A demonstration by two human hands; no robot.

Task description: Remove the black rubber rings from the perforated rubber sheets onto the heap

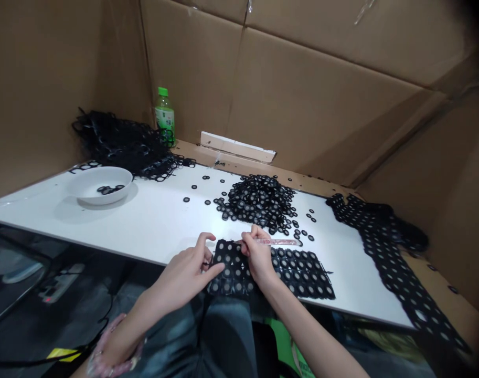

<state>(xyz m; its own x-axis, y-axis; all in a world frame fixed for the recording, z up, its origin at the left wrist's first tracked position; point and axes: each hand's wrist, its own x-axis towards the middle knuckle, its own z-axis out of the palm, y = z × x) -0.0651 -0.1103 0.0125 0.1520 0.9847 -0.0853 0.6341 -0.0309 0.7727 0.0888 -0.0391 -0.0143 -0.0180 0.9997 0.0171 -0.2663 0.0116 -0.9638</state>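
Note:
A black sheet [294,273] with rows of round pieces with pale centres lies at the table's front edge. My left hand [195,270] rests on the sheet's left end, thumb and fingers apart. Over the middle of the sheet, my right hand [258,257] is closed around a slim pen-like tool [280,242] with a clear, reddish-patterned handle. The tool's handle points right; its tip is hard to make out near the sheet. Just beyond the hands is a heap of small black rings with pale centres [261,199].
A white bowl [123,181] with a few black pieces stands at left. Behind it are a tangle of black cut-out webbing [121,142] and a green bottle [165,115]. More black dotted sheet [392,262] drapes along the right edge. Cardboard walls [321,94] enclose the white table [160,220].

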